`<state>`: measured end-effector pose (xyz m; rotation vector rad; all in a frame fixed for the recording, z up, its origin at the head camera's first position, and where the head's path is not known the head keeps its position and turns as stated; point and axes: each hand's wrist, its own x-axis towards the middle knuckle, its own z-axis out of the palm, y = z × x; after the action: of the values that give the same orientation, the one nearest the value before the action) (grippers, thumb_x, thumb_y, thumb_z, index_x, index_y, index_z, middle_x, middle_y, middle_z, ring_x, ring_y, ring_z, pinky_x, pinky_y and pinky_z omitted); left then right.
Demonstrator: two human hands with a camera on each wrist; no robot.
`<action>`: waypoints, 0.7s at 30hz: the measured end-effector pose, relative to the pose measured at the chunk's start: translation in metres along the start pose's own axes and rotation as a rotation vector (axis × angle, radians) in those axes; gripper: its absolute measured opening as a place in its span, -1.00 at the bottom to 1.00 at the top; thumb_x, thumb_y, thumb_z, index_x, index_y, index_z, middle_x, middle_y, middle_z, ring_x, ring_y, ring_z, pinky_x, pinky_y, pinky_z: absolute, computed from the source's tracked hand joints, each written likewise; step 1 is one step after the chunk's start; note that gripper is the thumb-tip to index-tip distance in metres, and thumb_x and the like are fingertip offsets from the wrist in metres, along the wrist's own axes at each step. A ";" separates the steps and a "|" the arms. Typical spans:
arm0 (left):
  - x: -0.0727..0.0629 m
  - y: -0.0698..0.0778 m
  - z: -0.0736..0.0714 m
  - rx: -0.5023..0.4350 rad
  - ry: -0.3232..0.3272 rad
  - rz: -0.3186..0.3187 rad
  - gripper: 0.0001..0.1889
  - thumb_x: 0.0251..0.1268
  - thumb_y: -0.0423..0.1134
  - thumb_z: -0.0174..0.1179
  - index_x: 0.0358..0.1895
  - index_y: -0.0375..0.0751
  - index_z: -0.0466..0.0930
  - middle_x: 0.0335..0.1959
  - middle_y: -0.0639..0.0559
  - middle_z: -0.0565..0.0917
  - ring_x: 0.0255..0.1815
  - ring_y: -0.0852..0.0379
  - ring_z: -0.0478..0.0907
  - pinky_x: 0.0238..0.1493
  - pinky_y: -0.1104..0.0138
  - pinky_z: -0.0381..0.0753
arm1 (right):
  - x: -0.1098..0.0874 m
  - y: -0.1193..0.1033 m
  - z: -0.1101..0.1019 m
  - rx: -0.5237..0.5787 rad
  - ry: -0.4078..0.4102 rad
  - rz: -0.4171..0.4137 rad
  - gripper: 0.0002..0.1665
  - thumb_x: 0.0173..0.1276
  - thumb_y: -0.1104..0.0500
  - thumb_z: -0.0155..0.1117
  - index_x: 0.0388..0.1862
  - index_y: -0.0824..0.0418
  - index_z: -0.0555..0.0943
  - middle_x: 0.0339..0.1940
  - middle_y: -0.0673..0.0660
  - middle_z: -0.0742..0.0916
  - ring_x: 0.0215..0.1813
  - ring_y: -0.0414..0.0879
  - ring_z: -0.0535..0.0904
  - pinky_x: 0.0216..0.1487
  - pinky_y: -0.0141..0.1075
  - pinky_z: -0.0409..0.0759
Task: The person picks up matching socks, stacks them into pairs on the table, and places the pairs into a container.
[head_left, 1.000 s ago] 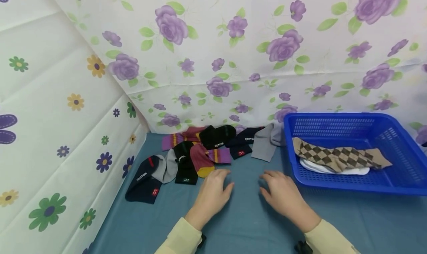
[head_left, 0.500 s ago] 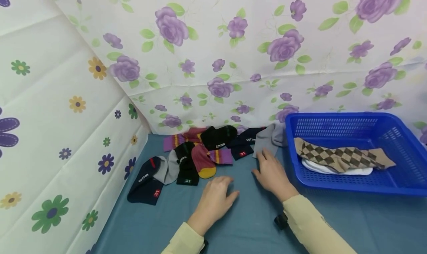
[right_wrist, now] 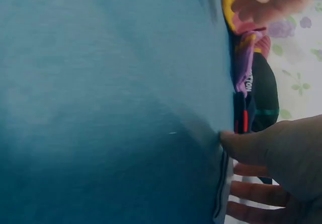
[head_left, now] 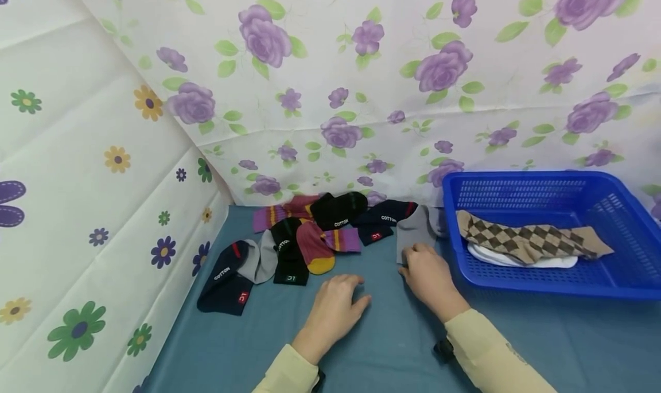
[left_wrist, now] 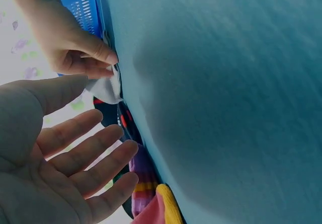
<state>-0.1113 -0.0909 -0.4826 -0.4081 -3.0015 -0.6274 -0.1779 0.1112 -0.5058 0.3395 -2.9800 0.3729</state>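
Observation:
My right hand [head_left: 431, 275] pinches the near edge of a grey sock [head_left: 410, 232] lying beside the basket; in the left wrist view its thumb and fingers close on the grey cloth. A navy sock [head_left: 392, 212] with a red stripe lies against the grey one's left side. My left hand [head_left: 330, 307] holds nothing, fingers spread and relaxed, a little in front of the sock row. Closest to it are a maroon sock [head_left: 312, 244] with a yellow toe and a black sock [head_left: 290, 269].
At right stands a blue plastic basket [head_left: 542, 287] holding a brown argyle sock [head_left: 532, 245] on top of a white sock [head_left: 560, 262]. More socks lie left and back, among them a navy sock [head_left: 222, 295] and a black sock [head_left: 335, 212]. Floral cloth walls [head_left: 310, 94] border the table.
My right hand reached forward to the grey sock, took hold of its near edge and drew it slightly toward me. My left hand shifted slightly nearer to me.

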 end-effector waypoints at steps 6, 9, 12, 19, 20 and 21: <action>0.000 0.003 -0.003 -0.021 0.011 0.002 -0.66 0.16 0.00 0.27 -0.05 -0.06 0.64 -0.10 0.11 0.68 -0.02 0.15 0.59 0.04 0.16 0.55 | -0.010 -0.003 -0.002 -0.047 0.039 -0.070 -0.94 0.09 0.14 0.41 -0.48 0.11 0.71 -0.51 0.02 0.62 -0.43 -0.07 0.54 -0.46 -0.14 0.56; 0.002 0.005 -0.006 -0.048 0.033 0.004 -0.68 0.16 -0.02 0.27 -0.06 -0.05 0.64 -0.11 0.13 0.68 -0.04 0.18 0.60 0.00 0.21 0.57 | -0.012 -0.002 -0.005 0.013 -0.013 -0.109 -0.85 0.17 0.13 0.32 -0.56 0.09 0.61 -0.60 -0.03 0.54 -0.55 -0.16 0.45 -0.56 -0.26 0.45; 0.004 0.007 -0.010 -0.081 0.049 0.010 -0.65 0.13 -0.03 0.30 -0.01 0.00 0.61 -0.05 0.14 0.66 -0.02 0.21 0.58 -0.02 0.25 0.59 | -0.015 -0.003 -0.015 0.158 -0.092 -0.104 -0.79 0.27 0.09 0.20 -0.55 0.02 0.46 -0.62 -0.06 0.46 -0.60 -0.23 0.34 -0.60 -0.33 0.30; 0.011 0.017 -0.026 -0.225 0.022 0.071 -0.24 -0.04 0.08 0.40 0.31 0.22 0.28 0.25 0.21 0.44 0.23 0.22 0.42 0.14 0.24 0.52 | -0.021 -0.016 -0.063 0.627 -0.158 -0.158 -0.83 0.44 0.08 -0.02 -0.38 -0.08 0.47 -0.58 -0.07 0.49 -0.58 -0.24 0.35 -0.55 -0.37 0.37; 0.012 0.018 -0.029 -0.261 0.020 0.088 -0.24 -0.02 0.11 0.37 0.32 0.25 0.26 0.25 0.23 0.42 0.24 0.24 0.41 0.14 0.25 0.51 | -0.022 -0.018 -0.069 0.685 -0.177 -0.177 -0.81 0.45 0.09 -0.04 -0.37 -0.08 0.48 -0.59 -0.06 0.48 -0.59 -0.25 0.33 -0.55 -0.37 0.36; 0.013 0.019 -0.031 -0.308 0.017 0.106 -0.28 0.01 0.13 0.34 0.31 0.27 0.26 0.24 0.25 0.43 0.22 0.26 0.41 0.13 0.27 0.52 | -0.023 -0.020 -0.074 0.736 -0.198 -0.197 -0.79 0.47 0.09 -0.07 -0.34 -0.09 0.50 -0.60 -0.04 0.47 -0.61 -0.25 0.30 -0.56 -0.37 0.36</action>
<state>-0.1187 -0.0829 -0.4456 -0.5681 -2.8462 -1.0792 -0.1439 0.1159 -0.4329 0.7600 -2.8251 1.4783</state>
